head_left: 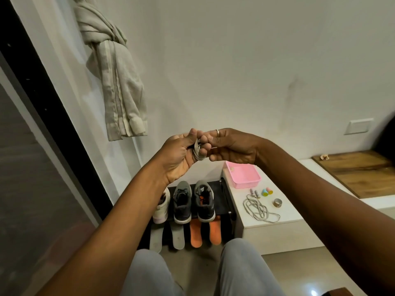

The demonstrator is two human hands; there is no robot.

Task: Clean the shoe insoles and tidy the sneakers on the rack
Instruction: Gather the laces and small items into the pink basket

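Observation:
My left hand (pixel 181 154) and my right hand (pixel 230 146) are raised together above the shoe rack (pixel 224 189), both pinching a bundled grey shoelace (pixel 197 150) between them. Below, on the black rack, stand a white sneaker (pixel 161 208) and two grey sneakers (pixel 182 202) (pixel 204 200), toes away from me. Under the rack's front edge lie two grey insoles (pixel 157 236) (pixel 177 237) and two orange insoles (pixel 195 233) (pixel 214 231). A second grey shoelace (pixel 258 209) lies loose on the white ledge to the right.
On the white ledge (pixel 277 229) sit a pink tray (pixel 242 175), small coloured caps (pixel 267 192), two small screws or plugs (pixel 255 193) and a tape roll (pixel 277 202). A knotted curtain (pixel 115 82) hangs at upper left. A wooden board (pixel 361 174) lies at right. My knees fill the bottom.

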